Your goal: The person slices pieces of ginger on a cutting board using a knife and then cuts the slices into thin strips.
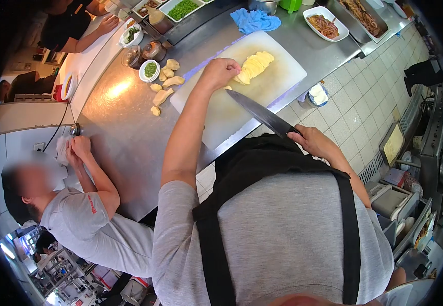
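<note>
- Your right hand [310, 141] is closed around the handle of a knife [262, 115], its blade slanting over the near edge of the board with the tip close to the yellow slices.
- Your left hand [222, 73] has its fingers drawn together at the left end of the slices; you cannot tell whether anything is pinched between them.
- The yellow slices [255, 67] lie overlapped in a row on the white cutting board [288, 72], which rests on the metal surface [114, 120].
- Left of your board are pale peeled pieces [163, 96] and a small bowl of chopped greens [150, 71].
- Beyond the board is a crumpled blue cloth [255, 21].
- At your left, a co-worker [96, 224] leans at the surface.
</note>
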`<state>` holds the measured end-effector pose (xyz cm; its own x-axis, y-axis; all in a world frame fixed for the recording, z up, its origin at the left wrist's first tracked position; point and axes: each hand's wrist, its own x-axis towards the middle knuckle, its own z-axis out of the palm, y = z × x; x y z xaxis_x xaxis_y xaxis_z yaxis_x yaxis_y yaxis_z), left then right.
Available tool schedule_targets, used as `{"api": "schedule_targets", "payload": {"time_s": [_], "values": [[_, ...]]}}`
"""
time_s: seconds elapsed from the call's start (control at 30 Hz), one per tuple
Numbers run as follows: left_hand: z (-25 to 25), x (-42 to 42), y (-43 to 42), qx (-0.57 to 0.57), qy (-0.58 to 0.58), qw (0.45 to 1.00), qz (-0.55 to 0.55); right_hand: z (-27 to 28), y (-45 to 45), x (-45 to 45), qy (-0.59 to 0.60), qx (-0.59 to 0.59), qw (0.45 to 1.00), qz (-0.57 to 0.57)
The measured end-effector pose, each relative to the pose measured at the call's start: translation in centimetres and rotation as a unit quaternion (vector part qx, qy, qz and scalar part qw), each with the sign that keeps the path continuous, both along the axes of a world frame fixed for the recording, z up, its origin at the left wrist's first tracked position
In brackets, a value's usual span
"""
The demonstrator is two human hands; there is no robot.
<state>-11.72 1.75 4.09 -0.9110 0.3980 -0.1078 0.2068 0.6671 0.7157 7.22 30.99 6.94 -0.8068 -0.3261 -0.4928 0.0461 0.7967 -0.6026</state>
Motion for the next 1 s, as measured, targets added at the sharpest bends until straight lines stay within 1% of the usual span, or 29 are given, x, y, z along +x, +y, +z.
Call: {"api": "schedule_targets", "payload": {"time_s": [0.13, 0.27, 0.37, 0.47, 0.53, 0.57, 0.67, 0.77, 0.87, 1.0], "values": [[-0.2, 0.9, 0.5, -0.017, 0.012, 0.999, 0.045, -0.1, 0.1, -0.1, -0.001, -0.008, 1.0, 0.003], [-0.2, 2.2, 0.7, -0.011, 0.022, 0.995, 0.099, -0.1, -0.2, -0.4, -0.035, -0.022, 0.999, -0.008], [-1.2, 3.5, 0.1, 0.098, 0.122, 0.97, 0.185, 0.4, -0.5, -0.2, -0.039, -0.027, 0.999, -0.023], [-1.0, 6.2, -1.2, 0.115, 0.178, 0.944, 0.252, 0.5, -1.0, -0.3, -0.004, -0.044, 0.997, -0.057], [-1.4, 8.3, -1.5, 0.072, 0.16, 0.95, 0.257, 0.3, -1.1, -0.4, 0.022, -0.047, 0.996, -0.078], [-1.8, 9.3, -1.5, 0.05, 0.15, 0.953, 0.259, 0.2, -1.2, -0.5, 0.017, -0.045, 0.995, -0.084], [-2.5, 10.8, -0.7, 0.001, 0.239, 0.945, 0.221, -0.1, -1.8, -1.2, 0.015, -0.043, 0.995, -0.089], [-2.7, 11.1, 0.4, 0.023, 0.283, 0.93, 0.232, -0.8, -2.3, -1.4, 0.03, -0.044, 0.996, -0.075], [-3.2, 11.1, 0.7, 0.018, 0.312, 0.923, 0.222, -1.3, -2.7, -1.6, 0.039, -0.044, 0.996, -0.07], [-3.4, 11.0, 0.7, 0.019, 0.315, 0.923, 0.221, -1.5, -3.1, -1.7, 0.044, -0.057, 0.995, -0.064]]}}
